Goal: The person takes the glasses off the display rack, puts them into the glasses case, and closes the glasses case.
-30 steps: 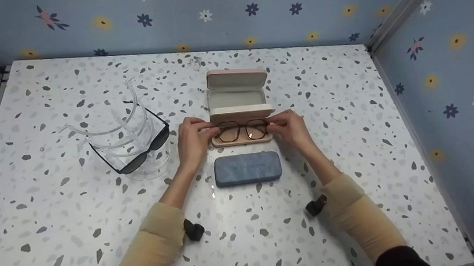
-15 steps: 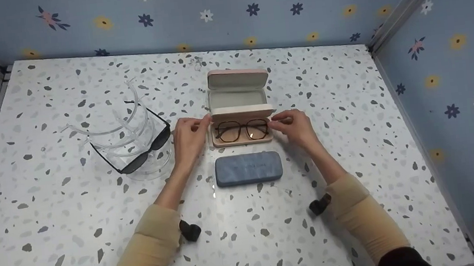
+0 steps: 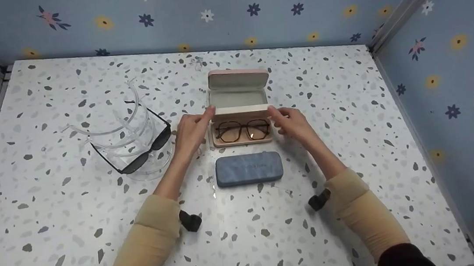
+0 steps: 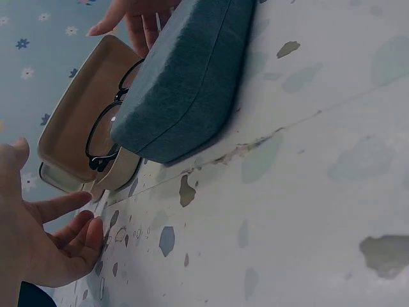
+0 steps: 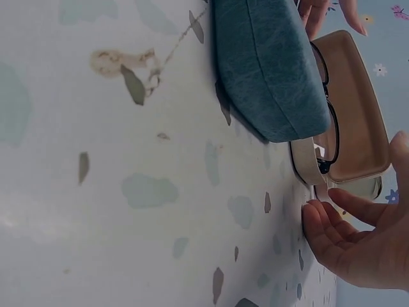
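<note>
The speckled surface runs out of the head view, its near edge cut off. Toward its left edge rises a clear stand, hard to outline. Around the surface's middle lies the open front case, its raised lid hiding part of the open far case behind. The closed blue case lies nearer, partly covering the front case in both wrist views. The left hand and right hand flank the lid, loosely extended, grasping nothing; thumb contact is hard to judge. The right hand has broad room toward the right edge. Dark sunglasses sit on the stand; eyeglasses lie in the front case, between the hands.
</note>
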Demonstrator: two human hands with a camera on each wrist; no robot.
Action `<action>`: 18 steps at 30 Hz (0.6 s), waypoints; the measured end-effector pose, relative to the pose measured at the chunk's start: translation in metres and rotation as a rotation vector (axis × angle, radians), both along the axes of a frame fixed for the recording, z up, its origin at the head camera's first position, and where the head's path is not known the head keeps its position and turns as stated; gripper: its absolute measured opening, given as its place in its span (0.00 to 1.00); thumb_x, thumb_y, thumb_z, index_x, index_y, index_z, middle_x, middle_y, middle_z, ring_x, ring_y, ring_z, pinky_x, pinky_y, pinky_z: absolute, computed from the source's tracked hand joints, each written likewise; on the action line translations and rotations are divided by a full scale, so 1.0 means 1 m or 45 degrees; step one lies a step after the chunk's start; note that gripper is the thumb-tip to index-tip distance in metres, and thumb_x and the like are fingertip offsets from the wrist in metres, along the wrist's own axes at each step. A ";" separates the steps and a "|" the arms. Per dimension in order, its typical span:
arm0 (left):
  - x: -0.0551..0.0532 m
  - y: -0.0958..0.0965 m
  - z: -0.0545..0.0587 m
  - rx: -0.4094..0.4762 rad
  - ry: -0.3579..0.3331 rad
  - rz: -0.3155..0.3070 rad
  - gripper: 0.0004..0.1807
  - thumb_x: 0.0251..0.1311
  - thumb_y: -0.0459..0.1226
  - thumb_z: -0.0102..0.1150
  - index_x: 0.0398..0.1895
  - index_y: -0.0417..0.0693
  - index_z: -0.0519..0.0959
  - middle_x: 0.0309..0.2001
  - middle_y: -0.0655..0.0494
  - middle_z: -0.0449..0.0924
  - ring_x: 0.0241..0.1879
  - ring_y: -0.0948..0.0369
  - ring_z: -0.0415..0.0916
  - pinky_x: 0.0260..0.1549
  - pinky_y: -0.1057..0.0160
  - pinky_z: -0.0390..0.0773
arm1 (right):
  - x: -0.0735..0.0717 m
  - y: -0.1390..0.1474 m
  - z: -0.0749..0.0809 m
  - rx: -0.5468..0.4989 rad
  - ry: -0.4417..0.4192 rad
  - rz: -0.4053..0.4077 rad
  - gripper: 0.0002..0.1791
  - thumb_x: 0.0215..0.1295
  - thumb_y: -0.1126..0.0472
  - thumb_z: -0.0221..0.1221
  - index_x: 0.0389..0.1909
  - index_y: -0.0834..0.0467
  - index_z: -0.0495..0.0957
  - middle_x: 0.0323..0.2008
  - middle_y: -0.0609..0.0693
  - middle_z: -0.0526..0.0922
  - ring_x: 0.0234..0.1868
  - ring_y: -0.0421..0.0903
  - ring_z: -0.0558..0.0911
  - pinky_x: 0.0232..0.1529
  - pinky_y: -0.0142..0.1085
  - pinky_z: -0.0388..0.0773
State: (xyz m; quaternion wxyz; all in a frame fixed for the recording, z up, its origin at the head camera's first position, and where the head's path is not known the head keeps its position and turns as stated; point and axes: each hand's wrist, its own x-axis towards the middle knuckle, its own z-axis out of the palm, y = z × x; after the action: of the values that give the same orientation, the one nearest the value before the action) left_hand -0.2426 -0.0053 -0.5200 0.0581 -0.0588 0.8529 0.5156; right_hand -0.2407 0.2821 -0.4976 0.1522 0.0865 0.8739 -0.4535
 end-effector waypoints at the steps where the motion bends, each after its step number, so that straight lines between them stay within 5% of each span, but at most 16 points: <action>1: -0.001 0.000 0.000 0.003 -0.009 -0.009 0.38 0.68 0.68 0.49 0.24 0.43 0.84 0.30 0.50 0.82 0.20 0.52 0.82 0.22 0.66 0.71 | 0.000 -0.001 0.001 0.003 -0.010 -0.003 0.41 0.72 0.27 0.48 0.61 0.60 0.79 0.47 0.57 0.82 0.38 0.46 0.82 0.37 0.34 0.78; 7: -0.002 0.001 0.002 0.019 -0.061 -0.042 0.35 0.66 0.69 0.51 0.12 0.55 0.67 0.14 0.63 0.63 0.15 0.61 0.71 0.17 0.67 0.65 | -0.004 -0.009 0.004 0.025 -0.074 -0.022 0.43 0.70 0.21 0.40 0.46 0.58 0.79 0.37 0.51 0.77 0.35 0.46 0.78 0.35 0.35 0.74; 14: -0.002 0.006 0.004 0.040 -0.096 -0.011 0.35 0.65 0.69 0.52 0.10 0.57 0.65 0.10 0.65 0.63 0.14 0.65 0.62 0.17 0.67 0.60 | -0.009 -0.012 0.003 -0.010 -0.096 -0.040 0.39 0.70 0.23 0.43 0.36 0.57 0.75 0.30 0.49 0.73 0.30 0.44 0.73 0.32 0.34 0.71; 18: -0.004 0.007 0.003 0.028 -0.095 -0.004 0.34 0.65 0.69 0.52 0.12 0.56 0.66 0.11 0.64 0.63 0.15 0.64 0.62 0.18 0.66 0.61 | -0.010 -0.013 0.003 -0.010 -0.106 -0.048 0.40 0.69 0.23 0.46 0.42 0.58 0.78 0.34 0.50 0.74 0.34 0.44 0.75 0.38 0.34 0.76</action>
State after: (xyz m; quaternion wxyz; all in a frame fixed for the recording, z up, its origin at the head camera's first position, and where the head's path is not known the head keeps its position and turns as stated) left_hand -0.2462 0.0018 -0.5172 0.0914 -0.0761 0.8446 0.5221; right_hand -0.2507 0.2694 -0.4950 0.1802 0.1211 0.8633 -0.4556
